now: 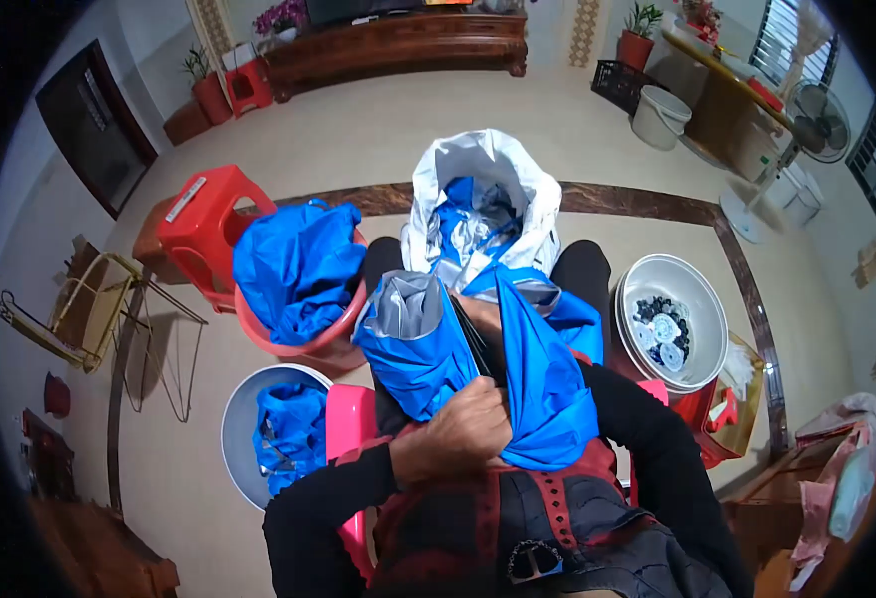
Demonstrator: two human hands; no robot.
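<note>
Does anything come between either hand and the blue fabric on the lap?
Nothing visible separates the left hand from the blue fabric, which it grips. A flap of that fabric covers most of the right hand, hiding its fingers.

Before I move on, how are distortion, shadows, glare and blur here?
Head view: fisheye curves the dark marble floor border; corners go black; shadow under the gold metal rack; mild sheen on the wrinkled blue grey-lined fabric; left hand without obvious blur.

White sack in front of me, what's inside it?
Crumpled blue and silver material shows through the open top of the white sack; whatever lies beneath it is covered.
</note>
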